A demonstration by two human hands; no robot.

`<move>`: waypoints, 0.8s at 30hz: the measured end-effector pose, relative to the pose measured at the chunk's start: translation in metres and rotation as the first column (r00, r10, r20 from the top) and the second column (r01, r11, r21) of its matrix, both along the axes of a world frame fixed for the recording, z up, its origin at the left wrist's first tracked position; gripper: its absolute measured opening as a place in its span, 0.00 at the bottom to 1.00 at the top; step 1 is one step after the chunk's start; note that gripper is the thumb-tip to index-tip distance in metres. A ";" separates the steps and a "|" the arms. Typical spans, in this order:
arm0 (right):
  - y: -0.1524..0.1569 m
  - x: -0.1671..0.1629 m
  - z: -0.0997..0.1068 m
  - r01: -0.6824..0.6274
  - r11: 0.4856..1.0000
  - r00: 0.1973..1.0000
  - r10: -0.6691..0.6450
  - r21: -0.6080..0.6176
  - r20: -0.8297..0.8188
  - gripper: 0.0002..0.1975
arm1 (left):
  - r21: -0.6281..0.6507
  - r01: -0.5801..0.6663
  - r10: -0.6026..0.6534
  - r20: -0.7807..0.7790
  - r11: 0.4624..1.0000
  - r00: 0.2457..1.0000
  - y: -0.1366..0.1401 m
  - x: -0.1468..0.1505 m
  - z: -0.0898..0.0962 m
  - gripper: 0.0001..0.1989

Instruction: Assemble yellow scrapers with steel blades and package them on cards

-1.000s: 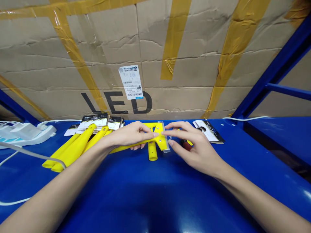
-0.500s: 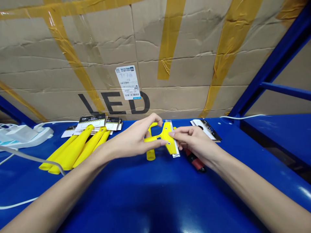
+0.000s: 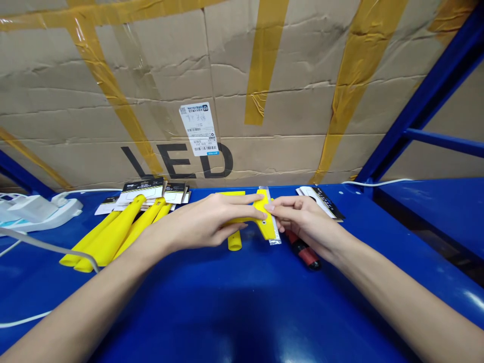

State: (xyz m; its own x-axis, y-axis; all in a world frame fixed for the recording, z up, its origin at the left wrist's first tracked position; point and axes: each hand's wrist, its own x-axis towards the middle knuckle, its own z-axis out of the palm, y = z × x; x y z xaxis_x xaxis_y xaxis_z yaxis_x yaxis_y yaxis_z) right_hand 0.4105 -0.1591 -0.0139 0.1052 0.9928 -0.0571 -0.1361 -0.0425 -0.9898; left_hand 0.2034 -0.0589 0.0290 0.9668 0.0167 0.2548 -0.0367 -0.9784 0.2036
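A yellow scraper head point(image 3: 267, 228) with two small screw holes and a pale, wrapped-looking blade strip point(image 3: 276, 239) along its right edge is held just above the blue table. My right hand point(image 3: 308, 219) pinches it by the blade side between thumb and fingers. From the left, my left hand point(image 3: 212, 217) reaches over it, fingers stretched out with tips touching the yellow face and the thumb apart below. Partly hidden under that hand, a yellow tube-like handle point(image 3: 235, 242) lies on the table. A red and black screwdriver-like handle point(image 3: 308, 256) lies below my right hand.
Several yellow handles point(image 3: 109, 237) lie at the left by stacked printed cards point(image 3: 142, 190). More cards point(image 3: 321, 201) lie behind my right hand. A white power strip point(image 3: 49, 219) with cables stands far left. A large taped carton point(image 3: 295, 136) and blue frame point(image 3: 419, 101) bound the back.
My left hand has turned palm down, its fingers stretching right onto the scraper head and its thumb coming off the face. My right hand keeps its pinch in nearly the same place.
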 end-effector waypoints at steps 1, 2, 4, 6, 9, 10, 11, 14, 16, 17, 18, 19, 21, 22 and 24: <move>0.000 0.000 0.001 0.002 1.000 1.000 -0.002 -0.003 -0.001 0.14 | 0.002 0.010 -0.010 0.012 1.000 1.000 0.000 0.000 0.000 0.19; 0.000 0.000 0.001 0.006 1.000 1.000 -0.006 -0.004 -0.001 0.14 | 0.005 0.018 -0.019 0.024 1.000 1.000 0.000 0.000 0.000 0.19; -0.001 -0.001 0.002 0.010 1.000 1.000 -0.010 -0.006 0.000 0.14 | 0.012 0.026 -0.026 0.035 1.000 0.999 0.000 0.000 0.001 0.18; -0.001 -0.001 0.003 0.007 1.000 1.000 -0.007 -0.006 -0.007 0.14 | 0.013 0.027 -0.027 0.030 1.000 0.999 0.000 -0.001 0.001 0.17; -0.001 -0.001 0.003 0.004 1.000 1.000 -0.004 -0.006 -0.019 0.14 | -0.001 0.026 -0.026 0.018 1.000 0.999 -0.001 -0.002 0.001 0.16; -0.001 -0.001 0.003 0.005 1.000 1.000 -0.005 -0.004 -0.021 0.14 | -0.005 0.025 -0.025 0.018 1.000 1.000 -0.001 -0.002 0.001 0.16; -0.001 -0.001 0.002 0.005 1.000 1.000 -0.005 -0.002 -0.022 0.14 | -0.008 0.024 -0.023 0.018 1.000 1.000 -0.001 -0.002 0.000 0.16; -0.001 -0.001 0.001 0.000 1.000 1.000 0.000 0.005 -0.023 0.14 | -0.005 0.019 -0.019 0.023 1.000 1.000 -0.001 -0.002 -0.002 0.17; -0.002 -0.001 0.001 0.000 1.000 1.000 0.000 0.010 -0.019 0.15 | -0.007 0.019 -0.019 0.034 1.000 0.999 -0.001 -0.002 -0.003 0.19; -0.002 -0.001 0.002 0.002 1.000 1.000 -0.001 0.013 -0.017 0.15 | -0.016 0.018 -0.017 0.035 1.000 0.999 -0.001 -0.002 -0.003 0.21; -0.002 -0.001 0.002 0.004 1.000 1.000 -0.004 0.015 -0.016 0.15 | -0.028 0.016 -0.015 0.035 0.999 0.999 -0.001 -0.002 -0.003 0.22; -0.002 -0.002 0.002 0.005 1.000 1.000 -0.004 0.014 -0.014 0.15 | -0.041 0.012 -0.011 0.031 0.999 0.999 -0.001 -0.002 -0.003 0.23; -0.003 -0.003 0.003 0.006 1.000 1.000 -0.006 0.011 -0.012 0.14 | -0.060 0.004 -0.003 0.020 0.998 1.000 -0.002 -0.001 -0.003 0.21; -0.003 -0.003 0.004 0.009 1.000 1.000 -0.009 0.008 -0.010 0.14 | -0.064 0.002 -0.001 0.015 0.998 1.000 -0.002 -0.001 -0.002 0.20; -0.003 -0.004 0.004 0.017 1.000 1.000 -0.017 0.006 -0.002 0.14 | -0.069 0.000 0.001 0.011 0.998 1.000 -0.003 -0.001 -0.002 0.19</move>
State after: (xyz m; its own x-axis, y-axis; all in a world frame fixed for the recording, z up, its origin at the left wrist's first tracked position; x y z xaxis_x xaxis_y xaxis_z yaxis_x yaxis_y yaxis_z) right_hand 0.4065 -0.1623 -0.0097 0.1216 0.9913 -0.0510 -0.1383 -0.0340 -0.9898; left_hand 0.2022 -0.0618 0.0274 0.9639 0.0349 0.2639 -0.0390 -0.9621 0.2700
